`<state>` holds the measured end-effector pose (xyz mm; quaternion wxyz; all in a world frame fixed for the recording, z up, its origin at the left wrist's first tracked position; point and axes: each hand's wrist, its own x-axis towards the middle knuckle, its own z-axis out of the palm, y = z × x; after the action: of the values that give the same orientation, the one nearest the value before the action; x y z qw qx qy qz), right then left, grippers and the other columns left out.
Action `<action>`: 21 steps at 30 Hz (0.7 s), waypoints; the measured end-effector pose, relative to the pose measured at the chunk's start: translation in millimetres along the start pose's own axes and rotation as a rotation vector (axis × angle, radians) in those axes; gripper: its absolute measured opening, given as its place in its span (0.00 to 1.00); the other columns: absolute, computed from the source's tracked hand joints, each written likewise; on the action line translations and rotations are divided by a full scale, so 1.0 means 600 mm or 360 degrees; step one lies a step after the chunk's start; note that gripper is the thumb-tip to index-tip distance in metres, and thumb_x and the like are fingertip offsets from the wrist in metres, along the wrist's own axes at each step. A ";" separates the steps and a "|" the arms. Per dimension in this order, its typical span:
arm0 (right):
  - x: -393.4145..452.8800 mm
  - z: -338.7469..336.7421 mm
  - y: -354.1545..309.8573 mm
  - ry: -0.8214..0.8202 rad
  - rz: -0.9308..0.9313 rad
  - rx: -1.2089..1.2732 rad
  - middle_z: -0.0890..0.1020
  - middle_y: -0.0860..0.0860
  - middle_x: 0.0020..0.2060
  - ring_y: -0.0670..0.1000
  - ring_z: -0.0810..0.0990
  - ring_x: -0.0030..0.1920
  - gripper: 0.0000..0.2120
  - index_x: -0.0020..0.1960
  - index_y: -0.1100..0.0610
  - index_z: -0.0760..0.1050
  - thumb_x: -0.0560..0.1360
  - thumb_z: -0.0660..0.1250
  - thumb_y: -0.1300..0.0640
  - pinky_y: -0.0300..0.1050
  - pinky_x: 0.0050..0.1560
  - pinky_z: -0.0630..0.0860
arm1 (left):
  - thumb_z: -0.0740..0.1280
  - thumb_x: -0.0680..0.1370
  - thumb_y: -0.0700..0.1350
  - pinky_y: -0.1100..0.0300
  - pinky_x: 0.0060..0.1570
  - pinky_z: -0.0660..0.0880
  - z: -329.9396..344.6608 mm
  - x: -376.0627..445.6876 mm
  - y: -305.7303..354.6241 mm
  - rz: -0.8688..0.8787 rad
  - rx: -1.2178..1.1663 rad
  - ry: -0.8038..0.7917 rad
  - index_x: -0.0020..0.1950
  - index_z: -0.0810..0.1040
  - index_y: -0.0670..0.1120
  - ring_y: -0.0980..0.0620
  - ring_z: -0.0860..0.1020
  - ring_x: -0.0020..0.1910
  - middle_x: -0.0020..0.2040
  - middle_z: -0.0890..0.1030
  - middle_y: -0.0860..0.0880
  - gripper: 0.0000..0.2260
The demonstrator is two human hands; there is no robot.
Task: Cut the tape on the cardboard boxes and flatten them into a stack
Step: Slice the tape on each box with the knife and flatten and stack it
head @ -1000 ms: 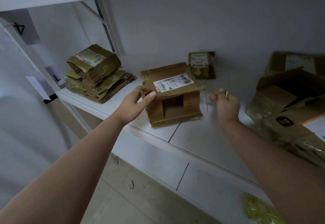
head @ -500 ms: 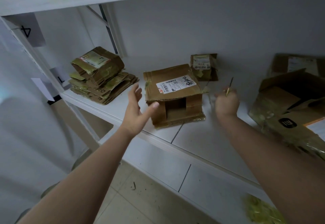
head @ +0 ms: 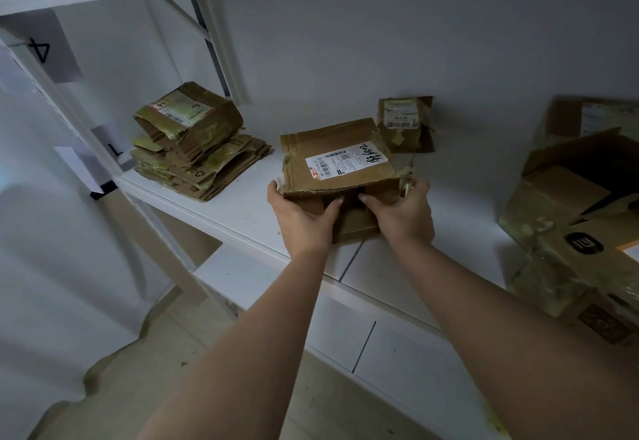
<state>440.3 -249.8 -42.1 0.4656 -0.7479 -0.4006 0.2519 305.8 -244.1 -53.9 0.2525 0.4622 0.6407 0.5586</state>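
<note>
My two bare forearms reached up from the near edge toward the shelf (head: 249, 211), converging on the cardboard box (head: 332, 159) that sat at its near lip, about mid-scene. My left hand (head: 301, 214) cupped the box's near-left corner, thumb up along the left edge and fingers curled onto the open front flap, so that grip was closed on the box. My right hand (head: 406, 211) held the near-right corner the same way, thumb tip hooked into the opening. Something thin and pale, the blade tool (head: 408, 180), stood up beside that hand's far side; I could not tell whether the fingers pinched it or it only lay against the box.

The box's inside was dark and hard to read, and my hands hid its lower front. Its top carried a white shipping label (head: 345, 161) with handwriting.

Farther left on the shelf lay the stack of flattened boxes (head: 197, 149). Behind the box, against the white wall (head: 415, 42), leaned a small flattened box (head: 404, 125). At the right, cut off by the frame, stood a heap of larger open boxes (head: 570, 204) with glossy tape. Below the shelf the tiled floor (head: 207, 370) showed a few scraps.
</note>
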 end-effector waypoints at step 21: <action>0.005 -0.070 0.039 -0.0100 -0.0393 -0.0154 0.76 0.50 0.41 0.55 0.76 0.44 0.08 0.53 0.55 0.75 0.75 0.67 0.57 0.43 0.40 0.67 | 0.62 0.75 0.50 0.48 0.62 0.72 -0.171 0.038 -0.041 0.0770 0.0781 -0.0773 0.77 0.51 0.60 0.47 0.69 0.69 0.75 0.62 0.50 0.32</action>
<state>482.0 -273.8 -44.9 0.4437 -0.7061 -0.5156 0.1965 201.8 -272.2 -47.6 0.1403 0.7640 0.5497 0.3073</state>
